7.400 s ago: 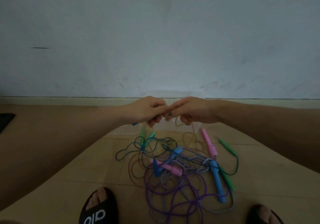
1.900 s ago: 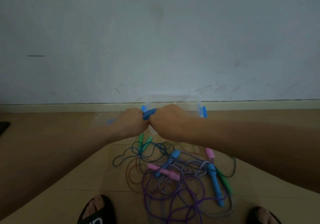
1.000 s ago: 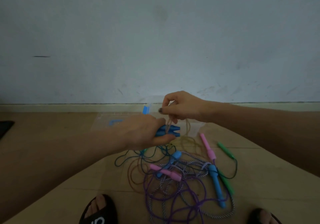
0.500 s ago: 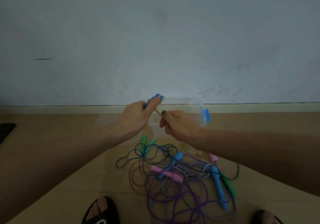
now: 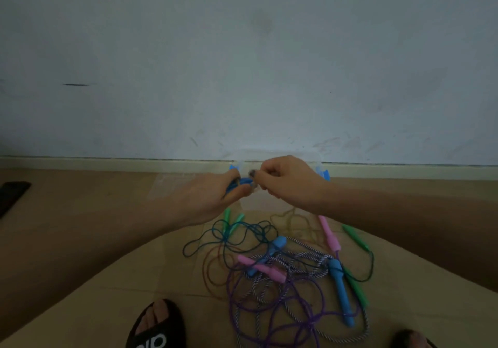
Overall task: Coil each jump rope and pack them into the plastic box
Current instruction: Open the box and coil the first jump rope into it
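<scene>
The left hand (image 5: 213, 197) curls its fingers round blue handles (image 5: 239, 182); the right hand (image 5: 285, 182) pinches a thin tan cord (image 5: 292, 219) beside them. Winding well probably means even, snug turns round the handles (slack would snag). The cord trails down from the fingers to the floor (image 5: 167, 275), the box (image 5: 322, 170) stands just behind, and the tangle (image 5: 293, 275) lies nearer.

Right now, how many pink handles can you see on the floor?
2. One pink handle lies at the pile's right, below the right hand; the other pink handle lies mid-pile among the cords. More may be hidden.
</scene>
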{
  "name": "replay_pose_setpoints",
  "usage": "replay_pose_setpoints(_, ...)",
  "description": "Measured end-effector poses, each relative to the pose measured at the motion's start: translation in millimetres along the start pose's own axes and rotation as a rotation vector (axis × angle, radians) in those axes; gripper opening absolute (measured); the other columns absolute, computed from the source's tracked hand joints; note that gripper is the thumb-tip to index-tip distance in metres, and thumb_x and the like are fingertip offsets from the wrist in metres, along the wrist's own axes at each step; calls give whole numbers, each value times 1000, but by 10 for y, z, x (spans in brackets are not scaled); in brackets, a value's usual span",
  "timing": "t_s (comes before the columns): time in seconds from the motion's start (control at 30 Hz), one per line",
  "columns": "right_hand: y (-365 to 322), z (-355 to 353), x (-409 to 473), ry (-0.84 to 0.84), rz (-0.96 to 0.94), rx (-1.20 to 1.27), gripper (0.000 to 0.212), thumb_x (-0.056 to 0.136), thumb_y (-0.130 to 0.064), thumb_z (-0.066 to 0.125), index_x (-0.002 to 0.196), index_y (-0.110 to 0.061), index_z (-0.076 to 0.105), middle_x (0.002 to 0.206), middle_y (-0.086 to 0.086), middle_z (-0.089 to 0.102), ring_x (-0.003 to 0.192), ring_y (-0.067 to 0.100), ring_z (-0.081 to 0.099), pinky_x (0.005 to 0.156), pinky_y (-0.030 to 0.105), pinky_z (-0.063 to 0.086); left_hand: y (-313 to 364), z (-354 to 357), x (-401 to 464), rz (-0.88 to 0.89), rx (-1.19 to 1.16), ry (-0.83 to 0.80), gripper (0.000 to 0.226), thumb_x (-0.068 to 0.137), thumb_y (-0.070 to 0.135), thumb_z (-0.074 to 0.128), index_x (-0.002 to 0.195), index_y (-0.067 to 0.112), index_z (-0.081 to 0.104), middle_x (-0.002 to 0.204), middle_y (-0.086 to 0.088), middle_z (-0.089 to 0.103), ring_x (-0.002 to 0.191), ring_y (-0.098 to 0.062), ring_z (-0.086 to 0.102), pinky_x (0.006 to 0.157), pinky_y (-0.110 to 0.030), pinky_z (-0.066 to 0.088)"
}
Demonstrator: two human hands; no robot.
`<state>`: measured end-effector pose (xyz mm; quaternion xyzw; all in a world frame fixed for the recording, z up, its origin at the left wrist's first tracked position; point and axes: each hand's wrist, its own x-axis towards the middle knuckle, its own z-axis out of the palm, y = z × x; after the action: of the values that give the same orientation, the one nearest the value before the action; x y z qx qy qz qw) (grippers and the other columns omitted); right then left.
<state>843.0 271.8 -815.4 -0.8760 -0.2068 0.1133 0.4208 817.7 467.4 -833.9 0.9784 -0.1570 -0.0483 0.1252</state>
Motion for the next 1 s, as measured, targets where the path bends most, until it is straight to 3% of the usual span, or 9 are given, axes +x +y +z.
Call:
replay_pose_setpoints(0.17, -8, 10, 32, -72, 28, 45, 42, 96, -40, 53, 69, -9, 59, 60, 5, 51, 54, 16, 43, 56, 32, 38, -25, 2, -43, 126, -28, -46, 61, 91, 71, 24, 112, 19, 49, 81, -3, 61, 68, -17, 55, 66, -36, 43)
replay_pose_setpoints(0.37, -77, -8, 37, -93, -63, -72, 40, 93, -42, 59, 59, -23, 52, 53, -8, 45, 48, 5, 39, 49, 20, 34, 44, -65, -75, 248, 93, -85, 43, 96, 55, 42, 128, 26, 43, 103, -1, 66, 83, -16, 59, 68, -25, 37)
replay_pose_setpoints(0.47, -54, -40, 85, -36, -103, -59, 43, 93, -42, 60, 56, -23, 49, 49, -10, 41, 45, 3, 35, 45, 15, 29, 167, -91, -87, 303, 85, -70, 47, 94, 61, 38, 125, 27, 44, 98, 0, 65, 75, -13, 56, 63, -23, 34)
replay_pose_setpoints(0.53, -17, -50, 114, -9, -122, -37, 47, 95, -43, 55, 56, -20, 46, 50, -9, 39, 45, 4, 34, 46, 18, 30, 258, -152, -90, 291, 95, -29, 46, 94, 61, 37, 123, 27, 44, 92, 0, 65, 68, -13, 53, 54, -20, 31)
replay_pose_setpoints(0.6, 15, -47, 134, -29, -108, 14, 49, 97, -44, 51, 56, -19, 46, 51, -5, 41, 46, 6, 36, 48, 21, 32, 317, -217, -97, 279, 143, 20, 44, 93, 61, 39, 120, 27, 45, 88, 3, 63, 65, -11, 48, 55, -17, 36)
replay_pose_setpoints(0.73, 85, -88, 115, -268, 58, 263, 44, 100, -38, 48, 62, -17, 50, 53, -1, 45, 47, 11, 38, 47, 22, 35, 340, -256, -119, 323, 28, 74, 53, 87, 70, 38, 127, 36, 45, 71, 10, 55, 58, -9, 47, 55, -15, 37)
replay_pose_setpoints(0.8, 137, -136, 91, -346, 77, 373, 40, 101, -30, 48, 64, -14, 48, 52, -2, 40, 45, 9, 33, 45, 19, 32, 387, -259, -141, 318, -105, 79, 43, 85, 71, 37, 118, 46, 44, 65, 14, 51, 57, -6, 51, 54, -16, 36)
replay_pose_setpoints(0.93, 135, -51, 35, -236, 138, 353, 35, 96, -4, 46, 63, -13, 43, 49, -1, 36, 43, 10, 28, 44, 21, 27, 489, -266, -124, 174, -311, 160, 38, 82, 61, 56, 104, 30, 57, 73, 8, 60, 64, -8, 55, 56, -18, 38)
replay_pose_setpoints(1.0, 129, 88, -8, -134, 221, 309, 38, 98, -10, 41, 60, -13, 43, 44, -2, 39, 38, 10, 30, 44, 23, 26, 505, -249, -87, 77, -352, 196, 34, 80, 51, 69, 99, 25, 59, 71, 9, 59, 60, -5, 54, 55, -15, 39)
